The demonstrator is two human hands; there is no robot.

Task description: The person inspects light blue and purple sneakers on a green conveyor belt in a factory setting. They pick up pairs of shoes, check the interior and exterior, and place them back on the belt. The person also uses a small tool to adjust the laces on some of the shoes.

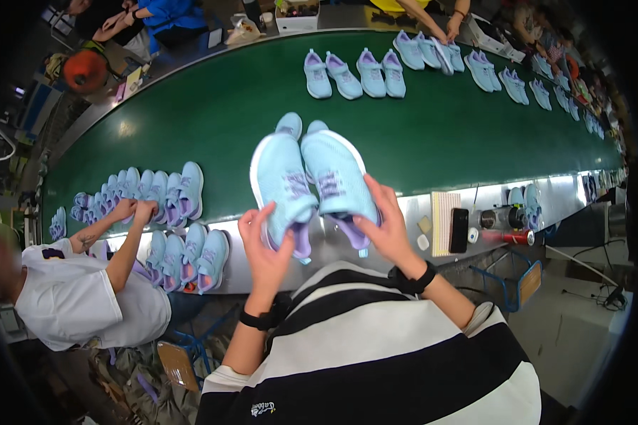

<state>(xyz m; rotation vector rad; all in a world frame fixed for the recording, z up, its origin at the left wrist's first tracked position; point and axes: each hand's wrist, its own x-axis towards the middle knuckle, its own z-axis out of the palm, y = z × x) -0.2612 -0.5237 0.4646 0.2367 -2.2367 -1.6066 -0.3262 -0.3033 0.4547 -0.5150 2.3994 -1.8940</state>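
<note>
In front of me I hold a pair of light blue sneakers with lilac laces and linings, toes pointing away. My left hand [266, 244] is closed on the heel end of the left sneaker [278, 166]. My right hand [391, 230] grips the right sneaker [339, 163] at its heel, thumb by the collar. The two shoes are close together, tilted so their uppers show. Behind them, the toes of another light blue pair [288, 122] stick out on the green belt [227, 134]; the rest of that pair is hidden.
Beyond are rows of matching sneakers [371, 74]. At left a co-worker in white [96, 294] handles more shoes [190, 191]. On the metal ledge at right lie a striped pad [441, 216], a phone [459, 230] and a red can [521, 237]. Other people work across the belt.
</note>
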